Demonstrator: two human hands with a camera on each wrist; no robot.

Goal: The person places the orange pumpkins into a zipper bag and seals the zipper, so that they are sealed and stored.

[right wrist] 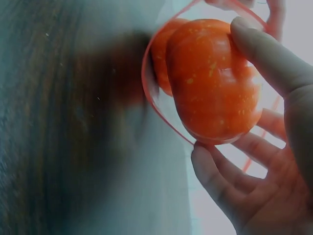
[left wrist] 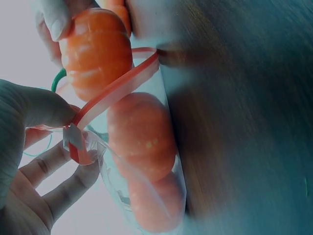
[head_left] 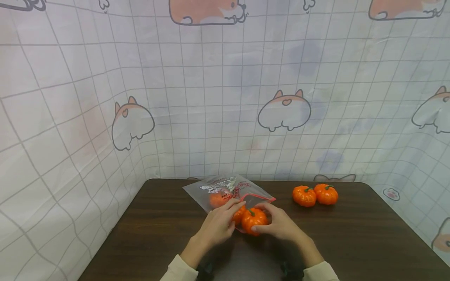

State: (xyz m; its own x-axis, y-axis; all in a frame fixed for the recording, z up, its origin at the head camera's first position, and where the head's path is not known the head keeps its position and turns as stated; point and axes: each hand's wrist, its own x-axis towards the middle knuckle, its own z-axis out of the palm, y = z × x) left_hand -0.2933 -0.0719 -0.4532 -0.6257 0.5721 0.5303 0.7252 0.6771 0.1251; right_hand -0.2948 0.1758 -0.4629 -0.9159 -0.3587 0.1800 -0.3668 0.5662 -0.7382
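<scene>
While the fingers [right wrist: 215, 176] of the right hand [head_left: 279, 224] curl around an orange pumpkin [right wrist: 210, 83], the thumb opposite the other fingertips, the left hand [head_left: 218, 222] pinches the red rim [left wrist: 117, 93] of a clear bag [head_left: 197, 191]. The held pumpkin sits between both hands, at the bag's mouth. Beyond the left fingers, two bagged pumpkins [left wrist: 142, 132] lie inside. Well apart to the right, two loose pumpkins [head_left: 304, 196] rest side by side on the dark bench [head_left: 158, 226].
</scene>
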